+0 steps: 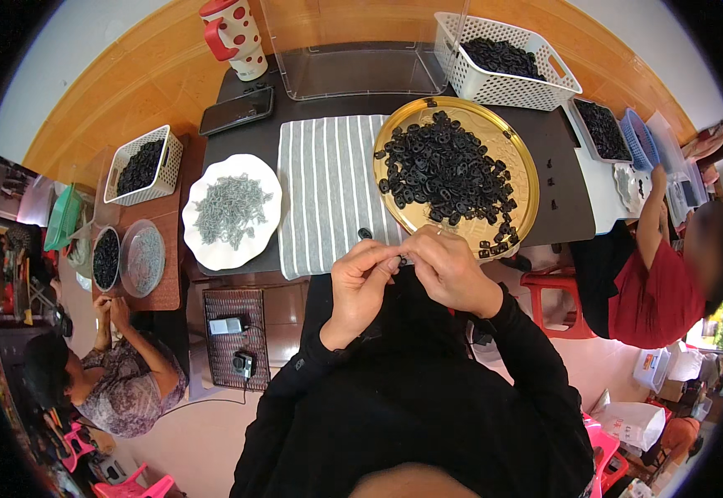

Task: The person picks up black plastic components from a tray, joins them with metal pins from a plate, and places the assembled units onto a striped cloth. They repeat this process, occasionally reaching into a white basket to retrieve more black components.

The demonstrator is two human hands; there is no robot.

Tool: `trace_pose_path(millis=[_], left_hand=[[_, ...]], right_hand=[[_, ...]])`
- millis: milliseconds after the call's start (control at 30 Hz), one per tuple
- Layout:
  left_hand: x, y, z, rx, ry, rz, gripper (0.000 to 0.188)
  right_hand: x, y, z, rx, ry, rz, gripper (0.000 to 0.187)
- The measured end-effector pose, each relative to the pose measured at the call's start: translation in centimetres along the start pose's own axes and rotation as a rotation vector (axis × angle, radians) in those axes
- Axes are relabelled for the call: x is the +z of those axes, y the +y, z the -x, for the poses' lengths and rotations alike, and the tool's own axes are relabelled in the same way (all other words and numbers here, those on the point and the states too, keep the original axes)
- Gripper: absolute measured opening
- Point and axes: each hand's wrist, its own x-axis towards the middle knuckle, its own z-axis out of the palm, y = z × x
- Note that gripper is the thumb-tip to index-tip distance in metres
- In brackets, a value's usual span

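Observation:
My left hand (357,286) and my right hand (448,270) meet fingertip to fingertip just past the table's near edge. Both are closed in a pinch around a small dark piece (402,261), mostly hidden by the fingers. Ahead of them lies a grey striped cloth (324,191), with one small black plastic piece (365,233) near its front. To the right, a gold round tray (525,170) bears a heap of small black plastic pieces (444,162). On the left, a white scalloped plate (270,178) holds a pile of small grey clip-like parts (230,210).
Behind the cloth stands a clear plastic box (361,75), with a phone (237,111) and a spotted tumbler (241,41) to its left. White baskets (506,91) of black pieces stand at the back. One person (133,373) sits at left, another (656,282) at right.

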Motion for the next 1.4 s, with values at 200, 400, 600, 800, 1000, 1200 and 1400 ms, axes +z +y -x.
trace_pose_path(millis=[200, 400, 600, 800, 1000, 1200, 1400], left_hand=[[-0.2, 0.1, -0.1, 0.001, -0.006, -0.027, 0.017], [-0.4, 0.1, 0.0, -0.016, -0.002, -0.016, 0.016], [-0.2, -0.1, -0.1, -0.021, -0.007, 0.036, 0.014], [-0.3, -0.6, -0.1, -0.048, -0.008, 0.107, 0.016], [-0.2, -0.7, 0.0, -0.058, -0.023, 0.154, 0.020], [-0.3, -0.7, 0.4, -0.039, -0.004, 0.139, 0.021], [-0.1, -0.7, 1.1, 0.009, 0.101, 0.133, 0.020]], right_hand=[[0.6, 0.3, 0.4, 0.001, 0.035, -0.025, 0.018], [0.7, 0.4, 0.5, 0.019, 0.024, -0.050, 0.017], [0.8, 0.4, 0.8, 0.097, 0.062, -0.143, 0.014], [0.7, 0.2, 1.1, 0.252, 0.086, -0.274, 0.010], [0.8, 0.3, 1.0, 0.258, 0.148, -0.312, 0.012], [1.4, 0.1, 0.7, 0.243, 0.142, -0.343, 0.014], [3.8, -0.1, 1.6, 0.244, 0.256, -0.274, 0.013]])
